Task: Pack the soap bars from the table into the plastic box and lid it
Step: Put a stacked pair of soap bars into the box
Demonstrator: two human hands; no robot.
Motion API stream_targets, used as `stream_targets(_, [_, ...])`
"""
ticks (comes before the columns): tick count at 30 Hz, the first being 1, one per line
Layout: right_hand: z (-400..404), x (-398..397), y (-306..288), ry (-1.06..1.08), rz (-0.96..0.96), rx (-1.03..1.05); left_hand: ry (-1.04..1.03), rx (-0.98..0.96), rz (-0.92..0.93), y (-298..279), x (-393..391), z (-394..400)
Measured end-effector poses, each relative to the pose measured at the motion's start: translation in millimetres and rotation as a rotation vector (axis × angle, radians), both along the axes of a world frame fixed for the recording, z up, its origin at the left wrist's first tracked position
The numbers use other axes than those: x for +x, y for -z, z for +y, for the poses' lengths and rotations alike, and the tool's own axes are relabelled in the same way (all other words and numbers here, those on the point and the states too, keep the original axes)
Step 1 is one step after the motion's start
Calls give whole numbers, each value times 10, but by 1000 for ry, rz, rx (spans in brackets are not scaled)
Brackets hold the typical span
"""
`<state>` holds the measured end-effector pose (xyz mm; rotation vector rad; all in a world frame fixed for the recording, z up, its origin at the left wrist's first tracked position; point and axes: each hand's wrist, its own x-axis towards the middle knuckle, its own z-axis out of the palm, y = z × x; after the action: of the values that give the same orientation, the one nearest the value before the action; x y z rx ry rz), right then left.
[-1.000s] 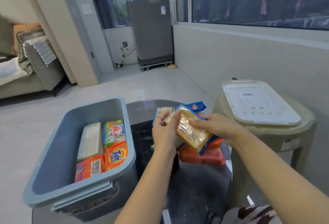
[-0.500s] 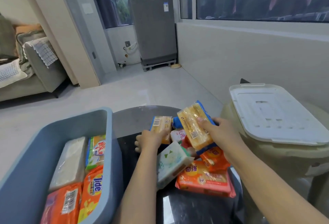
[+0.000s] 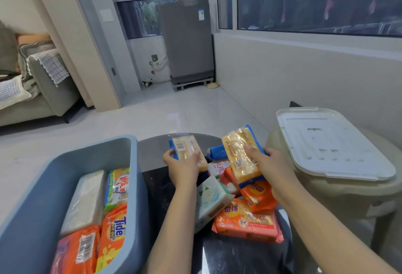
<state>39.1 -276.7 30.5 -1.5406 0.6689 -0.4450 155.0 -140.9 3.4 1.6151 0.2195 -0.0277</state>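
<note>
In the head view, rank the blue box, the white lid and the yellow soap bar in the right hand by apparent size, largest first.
1. Blue box, though partly cut off and nearest the camera.
2. White lid.
3. Yellow soap bar, gripped by the right hand.

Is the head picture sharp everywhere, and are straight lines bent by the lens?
Head view: wide-angle bending curves the window ledge; the orange Tide soap pack in the grey-blue plastic box is slightly soft; the dark glass table shows pale glare.

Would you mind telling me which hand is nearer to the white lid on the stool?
Right. The right hand, gripping a yellow soap bar, is just left of the white lid; the left hand, holding another bar, is further left.
</note>
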Motion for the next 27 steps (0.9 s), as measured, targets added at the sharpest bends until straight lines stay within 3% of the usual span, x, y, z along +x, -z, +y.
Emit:
stream_targets(3, [-9, -66, -67, 18, -39, 22, 24, -201, -115, -296, -232, -13])
stream_targets(8, [4, -218, -246, 2, -110, 103, 170, -406, -133, -745, -697, 43])
stream_targets(20, [780, -273, -626, -215, -139, 295, 271, -314, -27, -1262, -1031, 1154])
stream_targets(27, [1308, -45, -668, -331, -148, 327, 204, -367, 226, -1285, -774, 1819])
